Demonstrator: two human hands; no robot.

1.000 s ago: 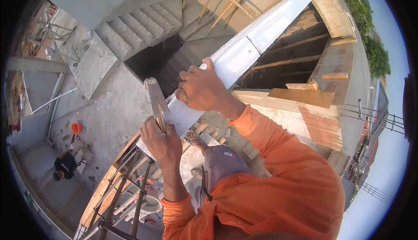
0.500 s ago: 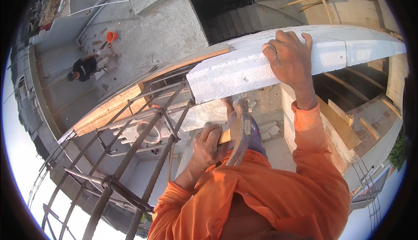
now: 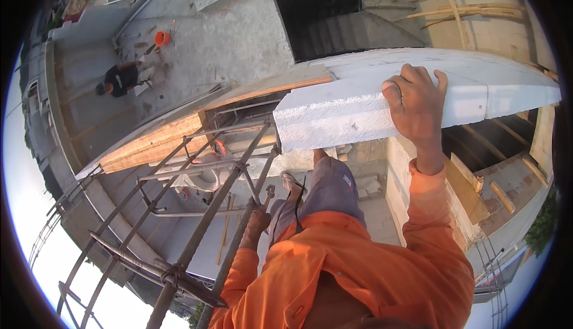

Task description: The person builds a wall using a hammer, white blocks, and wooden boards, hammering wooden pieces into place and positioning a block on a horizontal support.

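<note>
My right hand (image 3: 415,105) grips the edge of a long white block (image 3: 337,117) with a rough, grainy face, its fingers curled over the top. Whether the block is foam or light concrete I cannot tell. Down by my left thigh, my left hand (image 3: 256,221) is closed round a claw hammer (image 3: 270,193). Little of the hammer shows. Steel rebar (image 3: 206,207), tied into a cage, passes in front of my left forearm and partly hides it. The cage's upper end comes up against the block's left end.
Wooden formwork (image 3: 158,144) runs left from the block. A dark stairwell opening (image 3: 316,22) lies beyond it. On a lower floor at the far left are another person (image 3: 122,79) and an orange bucket (image 3: 162,38). Planks (image 3: 506,193) lie at the right, beside a dark gap.
My left hand has lowered the hammer from in front of my chest, down and left behind the rebar. My right hand stays on the block. The whole view has shifted slightly.
</note>
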